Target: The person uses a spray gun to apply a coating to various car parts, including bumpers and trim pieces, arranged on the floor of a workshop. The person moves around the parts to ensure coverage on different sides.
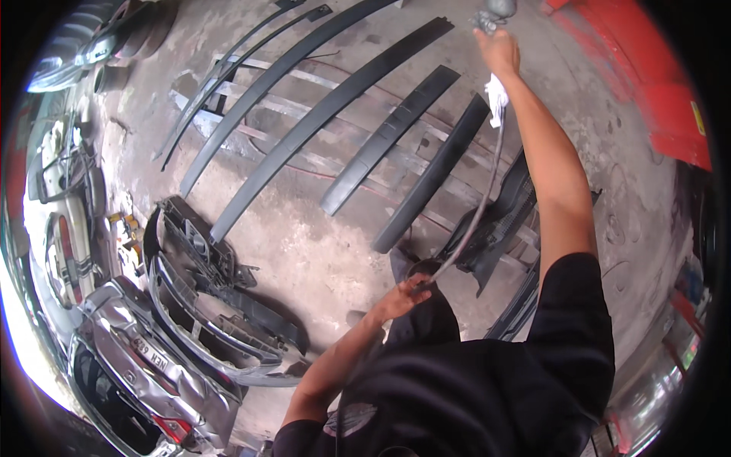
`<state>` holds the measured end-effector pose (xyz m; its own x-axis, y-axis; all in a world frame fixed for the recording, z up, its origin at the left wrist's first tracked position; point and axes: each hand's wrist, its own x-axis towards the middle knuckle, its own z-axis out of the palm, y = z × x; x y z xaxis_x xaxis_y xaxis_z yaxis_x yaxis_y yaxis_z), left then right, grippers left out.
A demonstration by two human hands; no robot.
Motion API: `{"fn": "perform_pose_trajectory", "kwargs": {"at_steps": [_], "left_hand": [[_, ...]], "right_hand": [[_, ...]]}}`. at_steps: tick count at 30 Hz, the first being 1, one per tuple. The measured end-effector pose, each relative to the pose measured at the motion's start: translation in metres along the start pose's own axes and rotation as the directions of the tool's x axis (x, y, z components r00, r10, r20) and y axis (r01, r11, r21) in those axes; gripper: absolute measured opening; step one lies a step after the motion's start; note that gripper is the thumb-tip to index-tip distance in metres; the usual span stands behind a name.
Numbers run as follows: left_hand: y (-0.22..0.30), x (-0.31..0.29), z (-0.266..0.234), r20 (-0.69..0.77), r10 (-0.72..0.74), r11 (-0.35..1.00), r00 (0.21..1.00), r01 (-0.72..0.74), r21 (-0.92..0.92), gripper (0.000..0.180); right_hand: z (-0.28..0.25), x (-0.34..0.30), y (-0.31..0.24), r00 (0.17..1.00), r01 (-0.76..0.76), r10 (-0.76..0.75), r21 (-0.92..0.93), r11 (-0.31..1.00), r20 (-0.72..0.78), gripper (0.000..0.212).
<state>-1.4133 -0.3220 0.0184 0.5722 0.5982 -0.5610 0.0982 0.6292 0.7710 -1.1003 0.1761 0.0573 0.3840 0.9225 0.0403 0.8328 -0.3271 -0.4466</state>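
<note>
My right hand (500, 55) is stretched far forward, its fingers closed round a grey spray gun (498, 11) with a rounded cup, near the top edge. A white cloth (496, 102) hangs just below that wrist. From there an air hose (487, 186) runs down to my left hand (402, 299), which grips it close to my body. Several long dark trim strips (335, 114) lie side by side on a low rack, to the left of my right arm. The shorter strips (435, 175) are nearest the hose.
The low metal rack (304, 156) stands on stained concrete. Black plastic car parts (495, 228) lie beneath my right arm. A bumper (221, 335) and a dented silver tailgate (156, 362) stand at lower left. Red car panels (640, 68) are at upper right.
</note>
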Motion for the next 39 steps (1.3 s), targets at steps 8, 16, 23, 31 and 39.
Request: {"fn": "perform_pose_trajectory", "kwargs": {"at_steps": [8, 16, 23, 31, 39], "left_hand": [[-0.026, -0.038, -0.016, 0.088, -0.189, 0.943, 0.978, 0.155, 0.295, 0.035], [-0.012, -0.046, -0.02, -0.059, -0.04, 0.985, 0.997, 0.049, 0.165, 0.047], [0.003, -0.044, -0.039, 0.012, -0.023, 0.983, 1.0, 0.021, 0.182, 0.049], [-0.057, -0.078, -0.106, 0.347, 0.108, 0.912, 0.932, -0.232, 0.337, 0.027], [-0.057, -0.103, -0.151, 0.39, -0.048, 0.963, 0.92, -0.06, 0.261, 0.026]], "right_hand": [[0.024, -0.119, -0.09, 0.786, -0.168, -0.344, 0.713, 0.681, 0.514, 0.041], [0.063, -0.05, -0.086, 0.972, 0.185, -0.223, 0.354, 0.917, 0.069, 0.04], [0.032, -0.04, -0.101, 0.988, 0.049, -0.041, 0.049, 0.998, -0.146, 0.039], [0.059, -0.175, -0.202, 0.95, 0.114, -0.225, 0.426, 0.897, 0.218, 0.038], [0.067, -0.227, -0.283, 0.655, -0.166, -0.406, 0.646, 0.746, 0.637, 0.035]]}}
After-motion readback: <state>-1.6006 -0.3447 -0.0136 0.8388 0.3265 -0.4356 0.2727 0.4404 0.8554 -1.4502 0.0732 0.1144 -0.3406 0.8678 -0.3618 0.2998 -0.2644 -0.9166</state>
